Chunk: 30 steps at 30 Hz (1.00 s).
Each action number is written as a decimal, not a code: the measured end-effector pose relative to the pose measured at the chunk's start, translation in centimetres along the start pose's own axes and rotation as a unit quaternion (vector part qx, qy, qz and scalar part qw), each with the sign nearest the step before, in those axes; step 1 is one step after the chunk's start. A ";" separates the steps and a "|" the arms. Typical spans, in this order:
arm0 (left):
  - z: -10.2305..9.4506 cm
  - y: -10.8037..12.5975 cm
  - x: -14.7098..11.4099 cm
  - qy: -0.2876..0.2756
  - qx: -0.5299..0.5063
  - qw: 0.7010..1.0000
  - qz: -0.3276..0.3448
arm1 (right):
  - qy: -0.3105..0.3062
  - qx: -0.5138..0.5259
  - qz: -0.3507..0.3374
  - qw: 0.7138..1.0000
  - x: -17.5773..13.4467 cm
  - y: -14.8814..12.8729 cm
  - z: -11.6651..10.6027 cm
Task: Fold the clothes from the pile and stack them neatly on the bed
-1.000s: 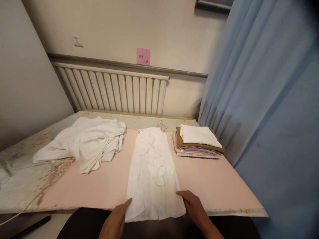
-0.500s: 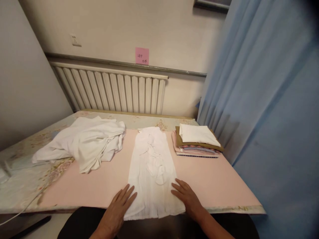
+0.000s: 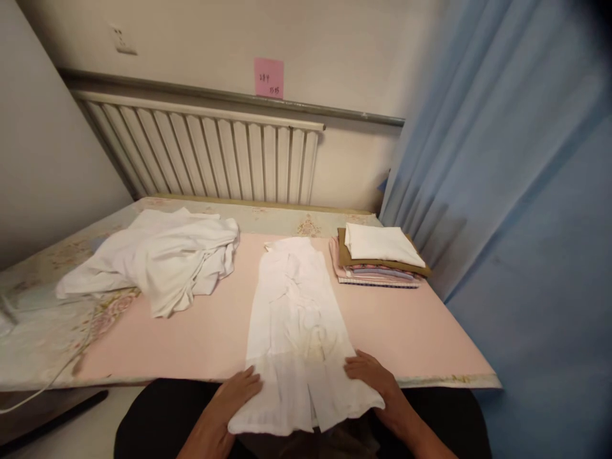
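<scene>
While lying mostly on the pink mat [image 3: 201,347], sticks out past the middle of the tabletop's [image 3: 454,380] near edge — meaning the white garment [image 3: 282,319]. Runs away toward the far edge, stopping a little short of it. Looks bumpy and crumpled down the middle, with a yellowish patch low on the right and a split in the hem.

Left hand [image 3: 235,396] at the left side of the bottom end, just over the near edge, fingers laid on the cloth. Right hand [image 3: 380,382] at the other side, fingers bent over the cloth. Well apart from each other, with the cloth spread between. Cannot tell if pinching, with both thumbs out of clear sight.

If tugged too hard toward the lap, could slide off the near edge, being so thin and light. If let go on one side first, could droop and go crooked. If pressed down like this, could get hard creases from the lumps in the middle.

Toward the far right corner, a neat folded stack [image 3: 382,245] — could tip if bumped by a wide elbow. Toward the far left corner, a loose white pile [image 3: 157,255], apart from the garment. Over the near left corner, a white cord [image 3: 44,392], perhaps able to catch on swept cloth.
</scene>
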<state>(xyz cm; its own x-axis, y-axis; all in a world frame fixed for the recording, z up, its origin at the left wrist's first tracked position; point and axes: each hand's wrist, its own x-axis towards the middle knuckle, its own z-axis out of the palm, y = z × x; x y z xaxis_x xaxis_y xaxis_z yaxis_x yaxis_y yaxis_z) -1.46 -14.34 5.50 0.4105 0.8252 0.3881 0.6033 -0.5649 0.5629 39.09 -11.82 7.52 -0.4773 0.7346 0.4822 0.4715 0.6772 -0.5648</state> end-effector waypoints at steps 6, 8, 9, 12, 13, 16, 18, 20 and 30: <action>-1.9 0.5 4.1 -0.002 -0.093 0.990 -0.109 | 0.070 0.069 0.146 0.984 3.8 -1.1 -0.4; -2.6 0.8 6.8 -0.012 -0.104 0.977 -0.184 | 0.097 0.055 0.219 0.969 6.0 -0.5 -0.1; -2.8 0.7 8.4 -0.011 -0.094 0.970 -0.223 | 0.113 0.035 0.249 0.961 7.3 0.1 0.2; -2.6 -0.6 12.9 0.013 -0.049 0.945 -0.323 | 0.141 -0.010 0.318 0.938 11.4 2.7 1.5; -2.4 -1.3 14.2 0.017 -0.035 0.938 -0.345 | 0.144 -0.018 0.330 0.933 12.6 3.7 2.0; -1.3 -3.7 17.2 0.017 -0.009 0.930 -0.367 | 0.139 -0.048 0.366 0.919 15.2 6.6 3.3; -0.5 -4.9 18.0 0.010 0.007 0.925 -0.381 | 0.127 -0.068 0.387 0.911 15.8 8.0 3.9; -0.1 -5.7 18.0 0.008 0.021 0.918 -0.395 | 0.114 -0.083 0.400 0.906 15.8 8.9 4.3; 0.2 -4.9 13.7 0.008 0.046 0.903 -0.427 | 0.062 -0.116 0.413 0.901 13.1 7.7 3.7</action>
<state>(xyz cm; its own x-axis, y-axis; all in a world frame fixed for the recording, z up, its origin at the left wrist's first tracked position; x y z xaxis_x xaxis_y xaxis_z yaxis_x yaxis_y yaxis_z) 1.37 -0.33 7.90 -0.2412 0.9591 -0.1481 0.7499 0.2810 0.5989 33.70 2.86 7.00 0.1884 0.9812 0.0413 0.7775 -0.1233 -0.6167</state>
